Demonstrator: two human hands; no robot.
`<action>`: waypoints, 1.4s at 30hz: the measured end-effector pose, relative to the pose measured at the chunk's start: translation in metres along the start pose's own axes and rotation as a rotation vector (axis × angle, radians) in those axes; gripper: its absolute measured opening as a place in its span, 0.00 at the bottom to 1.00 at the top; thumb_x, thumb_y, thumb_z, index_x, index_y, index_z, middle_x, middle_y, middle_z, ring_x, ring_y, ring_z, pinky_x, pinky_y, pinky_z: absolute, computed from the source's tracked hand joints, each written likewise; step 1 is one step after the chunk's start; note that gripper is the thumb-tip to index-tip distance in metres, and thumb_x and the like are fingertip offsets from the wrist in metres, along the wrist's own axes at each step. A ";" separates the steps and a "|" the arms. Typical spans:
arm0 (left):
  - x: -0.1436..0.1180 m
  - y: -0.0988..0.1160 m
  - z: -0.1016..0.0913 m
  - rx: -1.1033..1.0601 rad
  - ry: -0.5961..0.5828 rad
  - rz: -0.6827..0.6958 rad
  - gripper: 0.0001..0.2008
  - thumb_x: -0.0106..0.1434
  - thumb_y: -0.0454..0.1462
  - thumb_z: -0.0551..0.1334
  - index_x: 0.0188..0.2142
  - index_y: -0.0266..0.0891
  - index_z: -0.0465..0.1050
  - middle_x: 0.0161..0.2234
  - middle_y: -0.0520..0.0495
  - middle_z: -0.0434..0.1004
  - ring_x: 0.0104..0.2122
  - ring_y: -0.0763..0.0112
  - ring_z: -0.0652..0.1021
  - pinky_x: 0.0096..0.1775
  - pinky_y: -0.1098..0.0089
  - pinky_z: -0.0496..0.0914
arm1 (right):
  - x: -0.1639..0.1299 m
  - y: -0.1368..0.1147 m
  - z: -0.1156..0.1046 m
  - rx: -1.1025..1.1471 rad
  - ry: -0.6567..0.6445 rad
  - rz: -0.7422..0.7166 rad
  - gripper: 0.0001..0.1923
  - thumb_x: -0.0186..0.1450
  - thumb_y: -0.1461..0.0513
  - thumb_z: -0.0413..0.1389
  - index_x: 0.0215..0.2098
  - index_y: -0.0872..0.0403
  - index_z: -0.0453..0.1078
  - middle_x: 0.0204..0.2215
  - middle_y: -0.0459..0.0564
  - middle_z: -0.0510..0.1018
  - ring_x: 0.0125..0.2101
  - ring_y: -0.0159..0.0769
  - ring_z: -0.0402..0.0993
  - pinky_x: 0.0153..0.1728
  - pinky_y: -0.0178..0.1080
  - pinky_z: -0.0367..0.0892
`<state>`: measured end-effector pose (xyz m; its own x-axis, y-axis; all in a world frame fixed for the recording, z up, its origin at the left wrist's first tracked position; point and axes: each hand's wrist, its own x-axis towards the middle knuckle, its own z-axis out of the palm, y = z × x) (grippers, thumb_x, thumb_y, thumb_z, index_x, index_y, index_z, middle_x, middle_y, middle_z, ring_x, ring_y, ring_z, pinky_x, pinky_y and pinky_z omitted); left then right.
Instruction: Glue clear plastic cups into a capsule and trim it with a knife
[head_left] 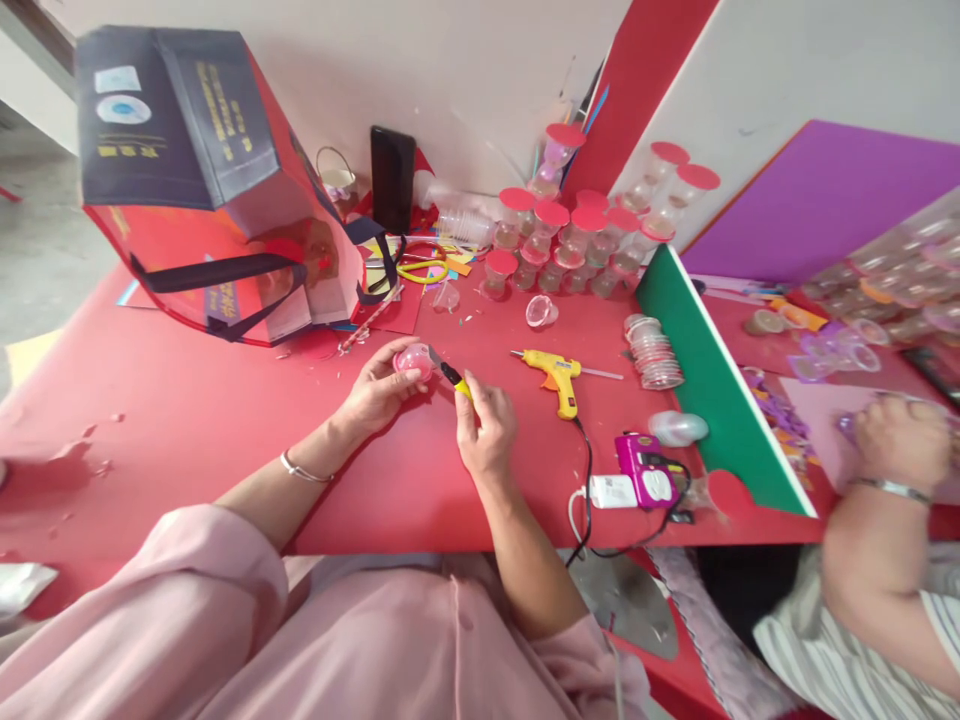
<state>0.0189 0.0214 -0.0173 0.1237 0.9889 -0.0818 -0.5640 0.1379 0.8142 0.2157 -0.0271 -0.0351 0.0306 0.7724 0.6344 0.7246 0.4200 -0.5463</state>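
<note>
Over the red table (pixel 375 490), my left hand (pixel 381 388) grips a small clear plastic cup (pixel 413 362) that looks pink against the tabletop. My right hand (pixel 487 425) is closed around a yellow and black utility knife (pixel 456 379). The knife's tip points up and left and meets the cup's side, or lies very near it; I cannot tell whether it cuts in. A yellow glue gun (pixel 556 376) lies to the right of my right hand, its cord running toward the table's front edge. Another clear cup (pixel 541 311) rests farther back.
A large red and dark bag (pixel 225 200) stands at left. Several red-capped cup pieces (pixel 551 245) cluster at the back. Stacked cups (pixel 654 352) and a purple power adapter (pixel 643 470) lie beside a green divider (pixel 720 390). Beyond it works another person's hand (pixel 904 440).
</note>
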 end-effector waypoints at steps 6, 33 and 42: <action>0.003 -0.001 -0.004 0.028 0.011 0.046 0.28 0.53 0.33 0.81 0.53 0.43 0.78 0.50 0.46 0.85 0.38 0.72 0.84 0.38 0.73 0.80 | 0.002 -0.002 -0.002 -0.016 -0.023 -0.029 0.17 0.78 0.57 0.56 0.62 0.51 0.78 0.38 0.53 0.84 0.38 0.37 0.77 0.45 0.40 0.71; -0.001 0.005 -0.001 0.005 -0.024 -0.109 0.28 0.61 0.44 0.77 0.58 0.41 0.77 0.50 0.39 0.85 0.41 0.58 0.87 0.40 0.59 0.84 | 0.001 0.008 -0.013 -0.048 0.025 0.009 0.19 0.77 0.59 0.58 0.65 0.48 0.76 0.41 0.53 0.84 0.40 0.39 0.78 0.45 0.41 0.71; -0.002 0.006 0.003 0.055 -0.012 -0.108 0.28 0.61 0.45 0.78 0.58 0.41 0.77 0.50 0.41 0.85 0.35 0.66 0.85 0.39 0.61 0.83 | -0.003 0.006 -0.014 -0.066 -0.077 -0.006 0.19 0.77 0.58 0.58 0.65 0.46 0.77 0.41 0.52 0.84 0.41 0.39 0.77 0.48 0.42 0.71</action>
<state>0.0177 0.0201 -0.0108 0.1914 0.9677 -0.1641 -0.5014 0.2401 0.8312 0.2293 -0.0334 -0.0321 -0.0254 0.8052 0.5924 0.7687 0.3946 -0.5034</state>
